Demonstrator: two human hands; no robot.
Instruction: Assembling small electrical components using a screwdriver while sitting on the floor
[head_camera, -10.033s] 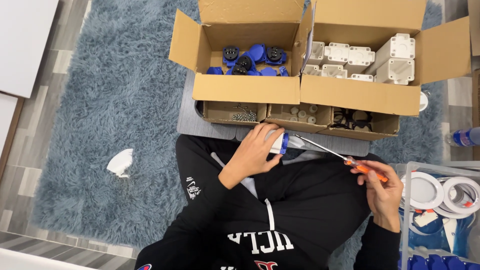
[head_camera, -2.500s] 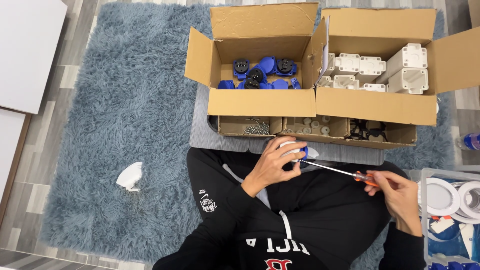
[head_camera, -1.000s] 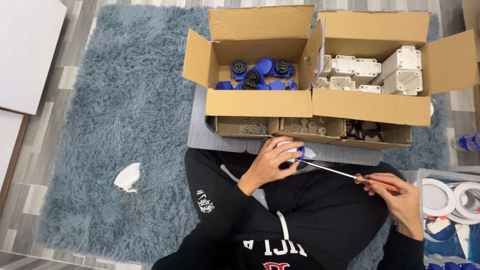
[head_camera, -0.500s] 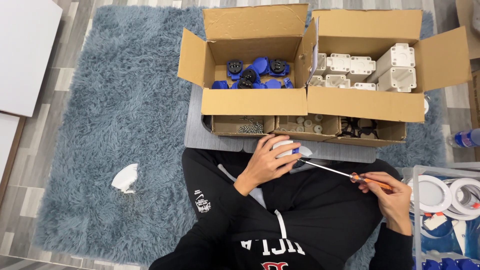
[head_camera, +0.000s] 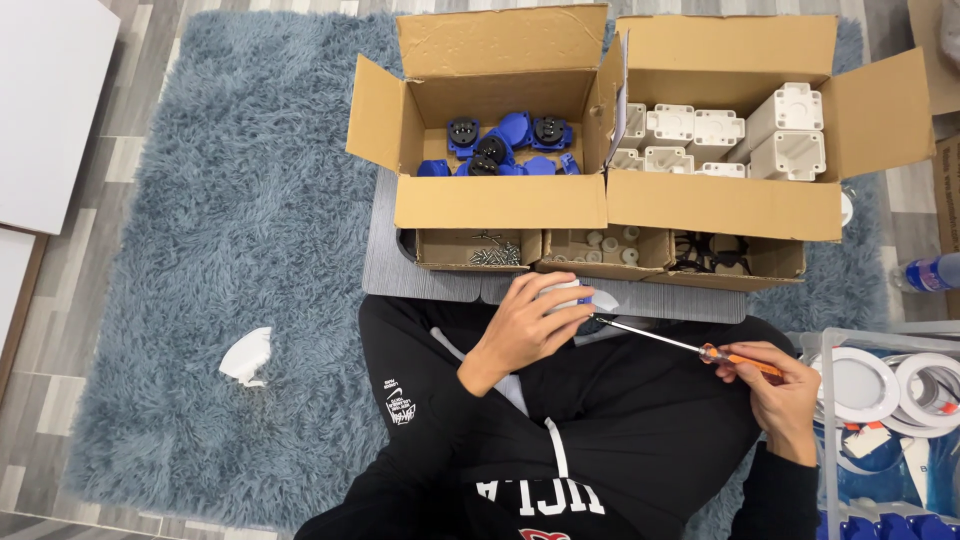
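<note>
My left hand (head_camera: 520, 325) grips a small white and blue socket part (head_camera: 583, 296) over my lap, just in front of a grey mat (head_camera: 388, 262). My right hand (head_camera: 778, 393) holds the orange handle of a long screwdriver (head_camera: 690, 348). Its thin shaft runs up and left, and its tip meets the part in my left hand. I wear a black hooded top and sit on a shaggy blue-grey rug (head_camera: 220, 200).
Two open cardboard boxes stand ahead: the left box (head_camera: 500, 200) holds blue socket inserts, the right box (head_camera: 720, 205) white housings. Low trays in front hold screws (head_camera: 495, 254) and small parts. A clear bin (head_camera: 885, 400) with white rings sits at right. A white scrap (head_camera: 246, 354) lies on the rug.
Hands and screwdriver keep nearly the same pose on the part. The view shifts slightly between frames; the right hand sits a little lower.
</note>
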